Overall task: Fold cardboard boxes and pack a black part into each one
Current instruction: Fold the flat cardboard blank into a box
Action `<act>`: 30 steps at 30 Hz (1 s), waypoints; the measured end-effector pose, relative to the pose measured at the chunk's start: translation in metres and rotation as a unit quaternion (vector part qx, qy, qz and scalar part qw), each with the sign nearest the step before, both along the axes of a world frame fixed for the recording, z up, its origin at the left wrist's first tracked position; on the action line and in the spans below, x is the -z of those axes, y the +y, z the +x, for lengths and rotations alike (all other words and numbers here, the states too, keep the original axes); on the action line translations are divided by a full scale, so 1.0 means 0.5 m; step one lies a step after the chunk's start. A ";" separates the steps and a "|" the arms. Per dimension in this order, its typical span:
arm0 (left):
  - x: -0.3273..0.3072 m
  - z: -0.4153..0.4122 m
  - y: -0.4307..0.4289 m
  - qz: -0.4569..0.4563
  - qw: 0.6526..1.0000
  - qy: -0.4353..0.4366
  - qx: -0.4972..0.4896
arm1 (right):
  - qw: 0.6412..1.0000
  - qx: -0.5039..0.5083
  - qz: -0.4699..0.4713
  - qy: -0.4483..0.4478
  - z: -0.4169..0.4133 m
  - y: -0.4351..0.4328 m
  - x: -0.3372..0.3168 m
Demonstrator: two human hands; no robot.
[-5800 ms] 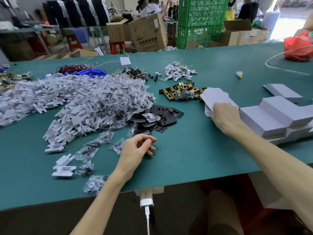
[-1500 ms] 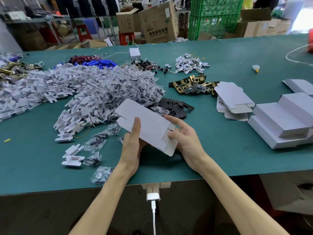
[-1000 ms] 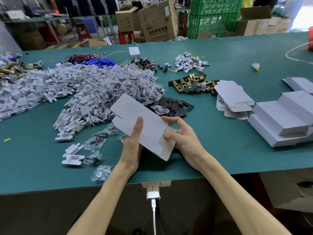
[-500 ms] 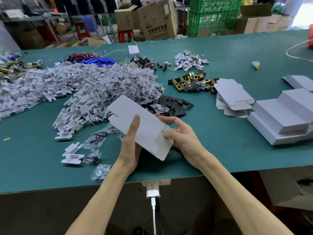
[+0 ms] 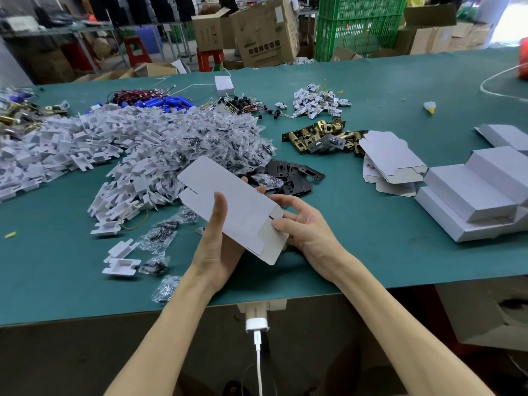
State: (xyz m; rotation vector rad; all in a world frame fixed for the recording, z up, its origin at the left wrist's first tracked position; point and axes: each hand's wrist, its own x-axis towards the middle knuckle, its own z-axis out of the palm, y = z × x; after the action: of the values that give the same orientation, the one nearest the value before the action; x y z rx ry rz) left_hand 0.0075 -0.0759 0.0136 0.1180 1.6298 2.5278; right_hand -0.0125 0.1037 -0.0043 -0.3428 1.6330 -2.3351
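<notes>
1. Left hand (image 5: pixel 220 252) grasps the blank (image 5: pixel 228 201) from below. The thumb lies flat on its white top face and the fingers are hidden underneath.
2. Right hand (image 5: pixel 305 227) pinches the blank's near end. The thumb tip sits on the grey flap, right beside a small slot, and the index finger runs along the far edge.
3. The blank itself is flat, not yet folded, and tilted. It is held in the air over the desk (image 5: pixel 357 252), close to the front edge, with its far end pointing up and left.
4. Black parts (image 5: pixel 294 178) sit in a loose pile on the desk just behind the blank, with a clear bag lying on top of them.
5. Further right is a stack (image 5: pixel 391 161) of more flat blanks. Just beside it, finished boxes (image 5: pixel 471 195) are piled in steps.
6. Brass latches (image 5: pixel 323 137) are heaped behind that stack, touching its far corner.
7. On the left there is a big heap of white inserts (image 5: pixel 71 150), running into a heap of bags (image 5: pixel 205 138) holding small dark pieces. A few strays of both lie near the left forearm.
</notes>
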 end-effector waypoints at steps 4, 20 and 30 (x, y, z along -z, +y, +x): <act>0.000 -0.001 -0.002 0.009 1.000 0.001 0.012 | 1.000 0.000 -0.012 -0.005 0.003 0.000 -0.002; 0.000 0.002 -0.003 0.008 1.000 -0.002 0.007 | 1.000 -0.001 -0.013 -0.012 0.003 0.000 -0.004; 0.007 0.003 -0.004 -0.034 0.999 0.018 0.010 | 1.000 0.003 -0.005 -0.019 0.003 -0.001 -0.007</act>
State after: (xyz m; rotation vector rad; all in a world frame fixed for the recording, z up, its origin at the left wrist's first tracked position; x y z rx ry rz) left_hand 0.0091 -0.0777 0.0098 0.1728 1.7161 2.4677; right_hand -0.0109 0.1032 -0.0010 -0.2949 1.6084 -2.3408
